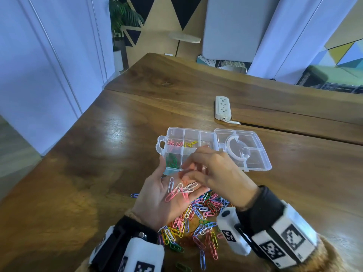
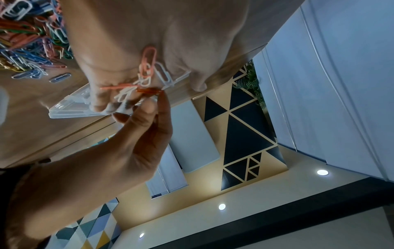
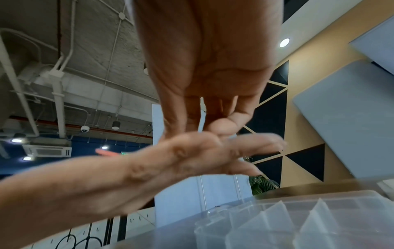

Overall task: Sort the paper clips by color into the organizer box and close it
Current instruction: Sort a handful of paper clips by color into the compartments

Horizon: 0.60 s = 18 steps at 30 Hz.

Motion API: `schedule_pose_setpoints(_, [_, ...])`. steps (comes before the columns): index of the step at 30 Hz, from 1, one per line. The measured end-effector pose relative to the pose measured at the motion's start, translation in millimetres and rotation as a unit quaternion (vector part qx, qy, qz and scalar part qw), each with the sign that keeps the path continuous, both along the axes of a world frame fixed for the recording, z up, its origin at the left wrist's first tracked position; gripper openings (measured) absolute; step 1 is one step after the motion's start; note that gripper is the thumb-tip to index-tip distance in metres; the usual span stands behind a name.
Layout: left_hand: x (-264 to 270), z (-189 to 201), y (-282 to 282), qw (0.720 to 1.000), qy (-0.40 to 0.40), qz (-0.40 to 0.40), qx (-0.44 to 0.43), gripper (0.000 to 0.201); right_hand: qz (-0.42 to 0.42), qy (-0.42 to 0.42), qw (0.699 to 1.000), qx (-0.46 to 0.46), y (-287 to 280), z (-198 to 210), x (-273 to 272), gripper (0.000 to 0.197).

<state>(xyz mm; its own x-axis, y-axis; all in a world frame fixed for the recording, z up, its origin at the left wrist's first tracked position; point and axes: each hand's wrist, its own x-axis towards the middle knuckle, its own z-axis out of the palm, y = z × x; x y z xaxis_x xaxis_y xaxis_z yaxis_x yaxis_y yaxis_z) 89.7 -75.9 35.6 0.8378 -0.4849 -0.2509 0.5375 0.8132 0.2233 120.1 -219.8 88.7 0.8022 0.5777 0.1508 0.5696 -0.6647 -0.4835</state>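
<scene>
Just beyond the fingertips of both hands, the clear organizer box (image 1: 188, 142) lies open on the wooden table (image 1: 98, 154), its lid (image 1: 249, 152) folded flat out to the right. In the compartment nearest the left thumb sit green clips (image 1: 172, 160); the far-left compartment holds red clips (image 1: 174, 143), and the one next to it a few yellow clips (image 1: 191, 143); the other compartments are hidden or hard to read behind the fingers. The left hand (image 1: 169, 195) is held palm up with its fingers spread flat, carrying a small heap of white and pink clips (image 1: 181, 189). The right hand (image 1: 214, 169) reaches into that palm, thumb and forefinger pinched on a red-orange clip (image 2: 149, 91). Beneath both wrists, on the near side of the fingers, lies the mixed pile of clips (image 1: 198, 218). Well beyond the box rests a white power strip (image 1: 223, 107).
</scene>
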Motion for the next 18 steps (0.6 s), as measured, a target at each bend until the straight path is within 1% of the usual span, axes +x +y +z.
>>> schedule_pose_setpoints(2, [0.0, -1.4, -1.4, 1.0, -0.01, -0.003, 0.006, 0.062, -0.015, 0.004, 1.0, -0.015, 3.8, -2.7, 0.0, 0.012])
schedule_pose_setpoints(4, [-0.5, 0.0, -1.8, 1.0, -0.011, -0.009, 0.009, 0.063, -0.017, 0.018, 1.0, 0.001, 6.1, -3.1, -1.2, 0.012])
schedule_pose_setpoints(7, [-0.7, 0.9, -2.4, 1.0, 0.002, -0.014, 0.015, 0.069, -0.04, 0.086, 0.993, 0.072, 2.9, -1.9, -2.9, 0.012])
schedule_pose_setpoints(9, [-1.2, 2.8, -2.3, 0.999, 0.022, -0.017, 0.03, 0.072, -0.054, 0.114, 0.984, 0.129, -0.7, -2.7, -1.9, 0.014])
schedule_pose_setpoints(10, [-1.3, 2.5, -2.3, 0.999, 0.025, -0.022, 0.036, 0.069, -0.061, 0.121, 0.979, 0.149, -2.9, -4.5, -0.6, 0.015])
schedule_pose_setpoints(11, [-1.2, 1.4, -1.4, 0.999, 0.028, -0.024, 0.038, 0.062, -0.067, 0.129, 0.976, 0.164, -5.5, -6.6, 1.0, 0.016])
schedule_pose_setpoints(12, [-1.2, 1.1, 0.0, 0.999, 0.033, -0.03, 0.026, 0.05, -0.073, 0.137, 0.973, 0.173, -8.5, -8.9, 3.2, 0.016])
schedule_pose_setpoints(13, [-1.5, 0.1, 2.8, 0.998, 0.043, -0.037, 0.008, 0.043, -0.08, 0.143, 0.971, 0.176, -12.5, -10.5, 6.3, 0.016])
schedule_pose_setpoints(14, [-2.0, -2.6, 5.5, 0.998, 0.051, -0.036, -0.001, 0.049, -0.089, 0.145, 0.97, 0.175, -16.8, -11.3, 10.2, 0.016])
schedule_pose_setpoints(15, [-2.8, -8.0, 8.2, 0.998, 0.066, -0.023, -0.004, 0.06, -0.1, 0.148, 0.968, 0.177, -21.9, -11.6, 15.5, 0.018])
schedule_pose_setpoints(16, [-3.3, -10.7, 10.8, 0.996, 0.089, -0.006, -0.008, 0.066, -0.11, 0.152, 0.965, 0.183, -26.9, -11.5, 21.7, 0.02])
schedule_pose_setpoints(17, [-4.2, -11.2, 13.3, 0.994, 0.105, 0.012, -0.014, 0.063, -0.119, 0.155, 0.963, 0.185, -31.7, -11.7, 29.2, 0.024])
schedule_pose_setpoints(18, [-4.8, -9.9, 14.4, 0.993, 0.115, 0.027, -0.014, 0.051, -0.124, 0.156, 0.963, 0.182, -35.7, -12.0, 37.0, 0.028])
